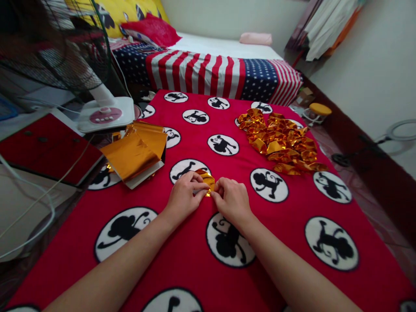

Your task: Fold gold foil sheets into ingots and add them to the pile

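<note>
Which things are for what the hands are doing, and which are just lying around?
Seems part of the job:
- gold foil piece, pinched by the left hand and right hand
- stack of gold sheets
- pile of crinkled gold pieces

Probably just lying around:
- fan
- red pillow
- pink bundle
- yellow-topped stool

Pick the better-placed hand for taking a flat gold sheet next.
Likely the left hand: the stacked gold sheets lie on its side, close by. The right hand is farther off, across the small gold piece both hands hold.
</note>
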A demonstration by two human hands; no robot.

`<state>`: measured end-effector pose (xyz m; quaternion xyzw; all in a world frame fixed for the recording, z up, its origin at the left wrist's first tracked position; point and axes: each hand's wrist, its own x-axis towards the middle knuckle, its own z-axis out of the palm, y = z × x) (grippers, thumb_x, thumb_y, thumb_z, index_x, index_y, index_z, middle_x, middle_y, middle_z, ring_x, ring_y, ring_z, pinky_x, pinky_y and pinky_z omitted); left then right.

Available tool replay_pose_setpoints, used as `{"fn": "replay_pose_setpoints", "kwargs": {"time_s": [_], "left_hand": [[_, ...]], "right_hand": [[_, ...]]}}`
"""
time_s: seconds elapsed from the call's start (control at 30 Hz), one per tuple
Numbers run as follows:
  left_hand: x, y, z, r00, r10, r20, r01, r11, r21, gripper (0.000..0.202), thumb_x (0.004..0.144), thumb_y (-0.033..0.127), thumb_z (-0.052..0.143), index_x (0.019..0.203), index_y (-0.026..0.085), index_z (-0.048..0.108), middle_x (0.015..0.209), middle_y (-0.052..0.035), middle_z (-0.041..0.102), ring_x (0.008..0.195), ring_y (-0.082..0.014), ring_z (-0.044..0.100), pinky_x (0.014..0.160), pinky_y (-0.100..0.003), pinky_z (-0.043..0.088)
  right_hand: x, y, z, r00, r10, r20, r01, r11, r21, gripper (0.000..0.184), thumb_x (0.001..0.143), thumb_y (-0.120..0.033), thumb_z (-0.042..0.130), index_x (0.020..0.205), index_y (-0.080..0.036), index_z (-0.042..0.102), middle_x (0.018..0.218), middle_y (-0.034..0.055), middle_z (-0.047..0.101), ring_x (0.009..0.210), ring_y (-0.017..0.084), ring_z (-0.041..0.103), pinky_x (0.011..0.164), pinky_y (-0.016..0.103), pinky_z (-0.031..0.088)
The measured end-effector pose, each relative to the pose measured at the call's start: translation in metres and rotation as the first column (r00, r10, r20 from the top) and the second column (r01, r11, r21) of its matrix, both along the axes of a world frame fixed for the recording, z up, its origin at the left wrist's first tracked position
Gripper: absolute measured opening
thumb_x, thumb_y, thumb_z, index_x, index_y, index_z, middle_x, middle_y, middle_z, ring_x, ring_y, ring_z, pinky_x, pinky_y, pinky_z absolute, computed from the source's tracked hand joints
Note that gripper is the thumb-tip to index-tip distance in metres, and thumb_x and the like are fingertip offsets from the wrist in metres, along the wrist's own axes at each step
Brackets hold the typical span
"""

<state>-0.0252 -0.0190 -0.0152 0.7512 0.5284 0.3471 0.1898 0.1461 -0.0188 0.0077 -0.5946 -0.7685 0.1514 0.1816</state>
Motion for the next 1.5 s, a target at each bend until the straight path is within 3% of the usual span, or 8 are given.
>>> {"fn": "replay_pose_setpoints", "kwargs": {"time_s": [0.23, 0.4, 0.63, 0.8, 0.9, 1.0, 1.27, 1.5], "left_hand": [[0.000, 0.000, -0.001, 1.000, -0.005, -0.014, 0.005, 1.000, 0.008, 0.017, 0.081, 0.013, 0.065, 0.083, 0.025, 0.078, 0.090, -0.0040, 0.063, 0.084, -0.0182, 0.059, 0.079, -0.035, 0.049], [0.000, 0.000, -0.001, 1.000, 0.006, -0.018, -0.006, 1.000, 0.018, 0.019, 0.080, 0.011, 0.065, 0.083, 0.026, 0.078, 0.090, -0.0037, 0.063, 0.086, -0.0183, 0.060, 0.079, -0.034, 0.050], [-0.004, -0.002, 0.003, 0.992, -0.028, 0.124, 0.021, 0.998, 0.052, 0.015, 0.081, 0.011, 0.064, 0.083, 0.020, 0.076, 0.086, -0.0039, 0.067, 0.084, -0.0164, 0.063, 0.077, -0.029, 0.051], [-0.022, 0.004, 0.012, 0.960, 0.158, 0.233, -0.190, 0.974, 0.121, 0.024, 0.085, 0.010, 0.055, 0.100, 0.018, 0.072, 0.103, -0.0064, 0.070, 0.098, -0.0175, 0.064, 0.090, -0.030, 0.050], [-0.032, 0.013, 0.011, 0.970, 0.101, 0.219, -0.109, 0.994, 0.028, 0.045, 0.083, 0.005, 0.048, 0.122, 0.019, 0.064, 0.119, -0.0063, 0.069, 0.112, -0.0191, 0.061, 0.101, -0.034, 0.046], [-0.039, 0.020, 0.007, 0.979, -0.010, 0.206, 0.020, 0.999, -0.048, 0.054, 0.082, 0.002, 0.043, 0.131, 0.020, 0.058, 0.116, -0.0046, 0.072, 0.116, -0.0191, 0.060, 0.105, -0.037, 0.044], [-0.057, 0.027, 0.003, 0.971, -0.189, 0.150, 0.202, 0.976, -0.079, 0.056, 0.076, -0.002, 0.038, 0.119, 0.018, 0.067, 0.116, -0.0067, 0.071, 0.110, -0.0183, 0.064, 0.097, -0.033, 0.050], [-0.060, 0.028, 0.005, 0.970, -0.217, 0.109, 0.226, 0.971, -0.076, 0.049, 0.078, -0.001, 0.042, 0.112, 0.020, 0.071, 0.110, -0.0056, 0.072, 0.104, -0.0179, 0.064, 0.093, -0.032, 0.051]], "right_hand": [[0.011, -0.006, 0.000, 0.997, 0.039, -0.069, -0.041, 0.999, -0.032, 0.010, 0.077, -0.014, 0.065, 0.081, -0.022, 0.060, 0.073, -0.0016, 0.064, 0.072, 0.016, 0.054, 0.067, 0.028, 0.030], [0.013, -0.012, -0.005, 0.991, 0.112, -0.074, -0.108, 0.993, 0.052, 0.021, 0.086, -0.014, 0.060, 0.103, -0.025, 0.067, 0.084, 0.0009, 0.063, 0.080, 0.017, 0.054, 0.069, 0.029, 0.030], [0.004, -0.025, -0.006, 0.957, 0.179, 0.228, -0.226, 0.954, 0.197, 0.021, 0.095, -0.019, 0.050, 0.104, -0.024, 0.068, 0.094, 0.0066, 0.060, 0.087, 0.021, 0.047, 0.073, 0.034, 0.027], [-0.003, -0.022, 0.002, 0.921, 0.218, 0.322, -0.294, 0.932, 0.211, 0.016, 0.091, -0.017, 0.052, 0.095, -0.020, 0.067, 0.098, 0.0093, 0.058, 0.090, 0.024, 0.044, 0.075, 0.037, 0.028], [-0.004, -0.021, 0.003, 0.915, 0.226, 0.333, -0.307, 0.928, 0.212, 0.013, 0.088, -0.015, 0.054, 0.092, -0.019, 0.066, 0.097, 0.0099, 0.059, 0.089, 0.024, 0.044, 0.076, 0.037, 0.028], [-0.004, -0.022, 0.001, 0.917, 0.217, 0.333, -0.298, 0.930, 0.213, 0.012, 0.088, -0.015, 0.054, 0.091, -0.018, 0.065, 0.095, 0.0097, 0.059, 0.087, 0.023, 0.044, 0.075, 0.038, 0.028], [-0.006, -0.014, 0.001, 0.896, 0.236, 0.377, -0.329, 0.922, 0.204, 0.010, 0.092, -0.019, 0.056, 0.087, -0.018, 0.065, 0.092, 0.0076, 0.061, 0.086, 0.022, 0.049, 0.074, 0.037, 0.027], [-0.006, -0.009, 0.004, 0.877, 0.260, 0.405, -0.369, 0.903, 0.220, 0.010, 0.092, -0.017, 0.057, 0.087, -0.018, 0.066, 0.089, 0.0060, 0.063, 0.082, 0.021, 0.051, 0.073, 0.037, 0.026]]}}
